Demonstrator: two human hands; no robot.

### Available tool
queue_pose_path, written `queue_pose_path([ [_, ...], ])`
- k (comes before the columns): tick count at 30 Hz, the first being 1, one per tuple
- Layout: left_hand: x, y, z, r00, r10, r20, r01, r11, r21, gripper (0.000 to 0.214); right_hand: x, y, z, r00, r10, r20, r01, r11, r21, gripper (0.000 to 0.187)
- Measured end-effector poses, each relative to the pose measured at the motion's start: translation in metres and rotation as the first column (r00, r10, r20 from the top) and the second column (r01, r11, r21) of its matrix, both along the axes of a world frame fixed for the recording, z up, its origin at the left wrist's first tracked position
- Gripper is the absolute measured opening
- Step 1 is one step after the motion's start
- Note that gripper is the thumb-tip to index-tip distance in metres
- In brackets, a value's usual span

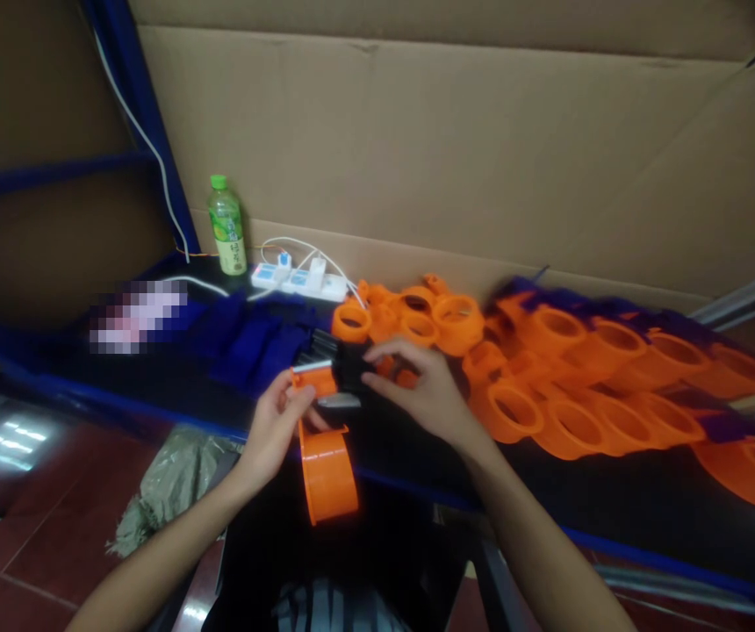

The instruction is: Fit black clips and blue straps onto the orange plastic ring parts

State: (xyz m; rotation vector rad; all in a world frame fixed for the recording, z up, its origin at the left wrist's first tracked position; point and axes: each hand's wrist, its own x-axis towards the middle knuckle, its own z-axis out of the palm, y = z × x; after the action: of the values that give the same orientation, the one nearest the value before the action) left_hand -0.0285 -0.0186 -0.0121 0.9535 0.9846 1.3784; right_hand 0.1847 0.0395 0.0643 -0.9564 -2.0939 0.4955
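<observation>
My left hand (278,421) is closed around an orange tape dispenser (330,478), whose wide round ring hangs below my fingers. At the dispenser's upper end sits a black part (349,364), close against the orange body. My right hand (423,386) pinches that black part from the right with thumb and forefinger. Pale strips show above and below the orange upper end. Just behind my hands lie several dark rods (318,347), partly hidden and blurred.
Orange ringed pieces (568,412) crowd the right of the black bench, some with dark blue parts. Blue pieces (246,338) lie to the left. A power strip (298,281) and a green bottle (227,226) stand at the cardboard wall (417,149). A sack (180,474) is on the floor.
</observation>
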Motion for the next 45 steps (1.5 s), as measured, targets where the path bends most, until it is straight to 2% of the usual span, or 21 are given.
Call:
queue_pose_path([
  [3,0.000,0.000,0.002,0.999,-0.041,-0.033,0.041,0.999,0.009,0.042,-0.006,-0.008,-0.001,0.995,0.102,0.002,-0.102,0.994,-0.025,0.015],
  [5,-0.001,-0.002,0.004,0.993,-0.101,-0.065,0.103,0.994,0.021,0.042,-0.015,-0.012,-0.006,0.995,0.098,0.015,-0.099,0.995,0.011,0.016],
  [8,-0.002,-0.003,0.007,0.985,-0.149,-0.091,0.153,0.988,0.037,0.041,-0.029,-0.020,-0.019,0.998,-0.027,-0.054,0.029,0.999,0.024,0.015],
  [11,-0.002,-0.004,0.007,0.985,-0.143,-0.097,0.147,0.989,0.033,0.040,-0.040,-0.031,-0.030,0.971,-0.199,-0.129,0.199,0.980,-0.013,0.013],
  [13,-0.001,-0.004,0.006,0.986,-0.132,-0.106,0.136,0.990,0.033,0.039,-0.044,-0.038,-0.035,0.956,-0.245,-0.158,0.248,0.969,-0.002,0.012],
  [17,-0.003,-0.004,0.003,0.983,-0.107,-0.146,0.113,0.993,0.031,0.032,-0.045,-0.046,-0.039,0.980,-0.135,-0.146,0.159,0.973,0.166,0.005],
  [20,-0.005,-0.005,0.002,0.979,-0.156,-0.131,0.159,0.987,0.015,0.031,-0.042,-0.045,-0.040,0.992,-0.067,-0.107,0.093,0.961,0.261,0.011],
  [22,-0.006,-0.006,0.002,0.973,-0.195,-0.120,0.197,0.980,0.005,0.032,-0.041,-0.044,-0.041,0.994,-0.058,-0.097,0.083,0.957,0.279,0.013],
  [27,-0.006,-0.006,0.002,0.977,-0.179,-0.116,0.175,0.984,-0.043,0.036,-0.040,-0.045,-0.043,0.998,-0.053,0.014,0.047,0.956,0.290,0.022],
  [31,-0.004,-0.002,0.004,0.982,-0.161,0.103,0.172,0.980,-0.105,0.041,-0.037,-0.044,-0.032,0.996,0.008,0.090,-0.030,0.970,0.243,0.025],
  [33,-0.003,-0.001,0.008,0.974,-0.122,0.189,0.146,0.982,-0.117,0.040,-0.038,-0.034,-0.017,0.992,0.027,0.124,-0.053,0.976,0.210,0.024],
  [36,-0.003,0.000,0.015,0.971,-0.087,0.221,0.125,0.979,-0.161,0.040,-0.048,0.001,0.012,0.967,-0.076,0.244,0.031,0.982,0.186,0.025],
  [39,-0.007,0.000,0.018,0.964,-0.111,0.243,0.166,0.961,-0.219,0.048,-0.073,0.051,0.035,0.833,-0.129,0.538,0.044,0.985,0.169,0.030],
  [41,-0.010,0.001,0.017,0.950,-0.151,0.272,0.225,0.938,-0.265,0.058,-0.094,0.082,0.040,0.698,-0.081,0.712,-0.001,0.993,0.115,0.033],
  [43,-0.013,0.002,0.016,0.937,-0.184,0.296,0.276,0.911,-0.307,0.068,-0.113,0.106,0.037,0.633,-0.044,0.773,-0.008,0.998,0.063,0.032],
  [45,-0.015,0.002,0.015,0.931,-0.197,0.309,0.297,0.899,-0.322,0.072,-0.129,0.122,0.029,0.600,-0.025,0.800,0.013,1.000,0.022,0.029],
])
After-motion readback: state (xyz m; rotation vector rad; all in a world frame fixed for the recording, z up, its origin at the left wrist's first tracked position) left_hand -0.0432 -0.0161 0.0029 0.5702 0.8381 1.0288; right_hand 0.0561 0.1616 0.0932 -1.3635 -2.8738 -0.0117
